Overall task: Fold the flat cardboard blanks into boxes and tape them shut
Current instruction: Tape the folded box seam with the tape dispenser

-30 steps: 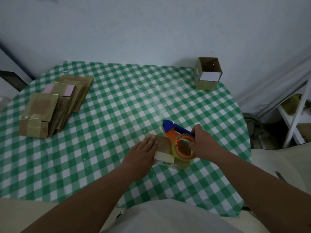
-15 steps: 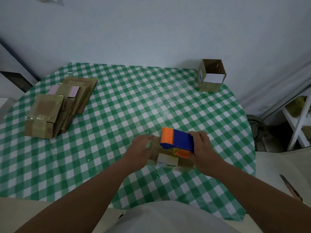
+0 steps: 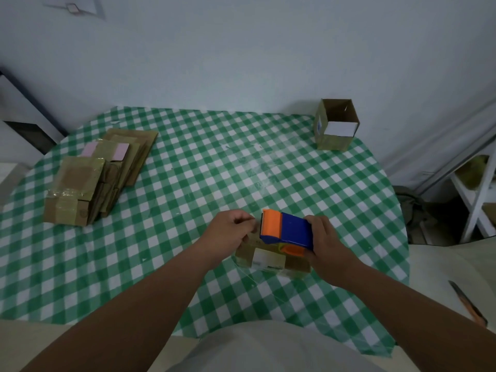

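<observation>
Taping is under way on one box (image 3: 271, 260), which sits on the desk (image 3: 188, 183) at about 5 o'clock from its centre, just in front of the person. The right hand (image 3: 326, 244) grips the dispenser (image 3: 285, 229) over the box top, its orange end pointing to 9 o'clock. The left hand (image 3: 228, 233) has its fingers curled at that end and seems to pinch the clear tape end, though the tape itself is too faint to be sure. By my reading this box is folded but not yet sealed.

At 10 o'clock lies a pile of blanks (image 3: 120, 159), with one taped box (image 3: 72, 190) at its near end, so most of the work looks still ahead. At 2 o'clock, near the desk edge, stands an open box (image 3: 335, 124), folded but with its top untaped. A knife (image 3: 468, 304) lies off the desk at 4 o'clock. Nothing crowds the working spot
</observation>
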